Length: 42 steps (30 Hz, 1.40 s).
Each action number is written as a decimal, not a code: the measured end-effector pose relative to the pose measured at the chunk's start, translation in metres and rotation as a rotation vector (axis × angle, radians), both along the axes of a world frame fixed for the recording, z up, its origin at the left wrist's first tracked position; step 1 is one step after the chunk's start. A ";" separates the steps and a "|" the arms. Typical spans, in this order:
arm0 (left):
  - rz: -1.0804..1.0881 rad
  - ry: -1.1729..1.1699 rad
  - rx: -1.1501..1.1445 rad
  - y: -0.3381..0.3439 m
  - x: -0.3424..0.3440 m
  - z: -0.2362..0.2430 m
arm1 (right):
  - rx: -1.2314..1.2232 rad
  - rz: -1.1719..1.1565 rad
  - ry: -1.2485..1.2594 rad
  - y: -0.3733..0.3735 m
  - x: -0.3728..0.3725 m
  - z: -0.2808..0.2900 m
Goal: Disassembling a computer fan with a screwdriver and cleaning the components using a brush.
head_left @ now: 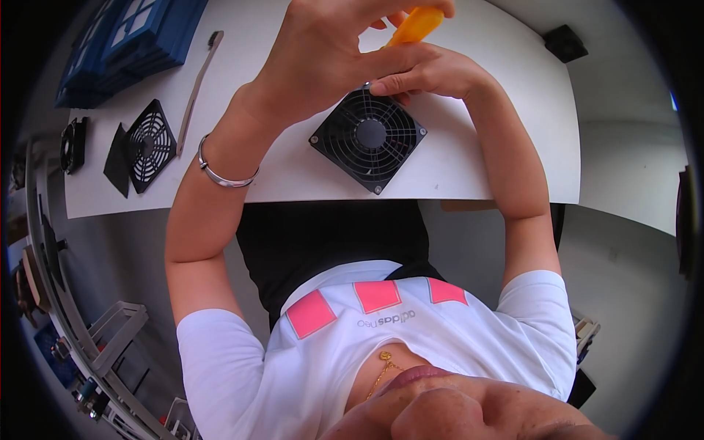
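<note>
My left hand (330, 44), a steel bangle on its wrist, is closed round the orange handle (415, 26) of what looks like a screwdriver, above the back corner of a black square fan (370, 133). The tool's tip is hidden behind my hand. Fingers of my right hand (429, 73) grip that same corner of the fan, the foremost resting beside its screw. The fan lies flat, turned like a diamond, with a round-ringed grille and screws at its visible corners.
On the white table (506, 44), a black grille (150, 147), a dark square sheet (117, 161), another fan (73, 144), a long brush (198, 88) and blue crates (132, 44) sit at left. A dark box (565, 42) is beyond the right edge; a cart (117, 330) stands lower left.
</note>
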<state>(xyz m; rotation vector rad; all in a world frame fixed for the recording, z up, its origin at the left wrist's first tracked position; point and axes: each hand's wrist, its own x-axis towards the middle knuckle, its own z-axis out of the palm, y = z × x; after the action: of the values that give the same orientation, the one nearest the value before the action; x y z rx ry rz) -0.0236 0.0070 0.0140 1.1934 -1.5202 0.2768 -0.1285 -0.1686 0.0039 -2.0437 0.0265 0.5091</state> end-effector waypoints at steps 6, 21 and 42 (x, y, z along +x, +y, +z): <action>-0.115 0.094 0.183 0.004 0.002 0.003 | -0.071 -0.029 -0.008 0.002 -0.002 0.004; -0.157 0.157 0.094 0.002 -0.001 -0.003 | 0.038 -0.014 -0.128 -0.002 -0.001 -0.006; 0.289 -0.115 0.120 0.008 -0.010 0.009 | -0.158 -0.136 -0.206 0.031 -0.012 0.020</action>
<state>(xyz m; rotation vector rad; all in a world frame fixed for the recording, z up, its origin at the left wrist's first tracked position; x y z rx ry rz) -0.0334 0.0155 0.0232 1.5173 -1.4769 0.4585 -0.1405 -0.1375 0.0240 -2.2216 0.0838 0.2165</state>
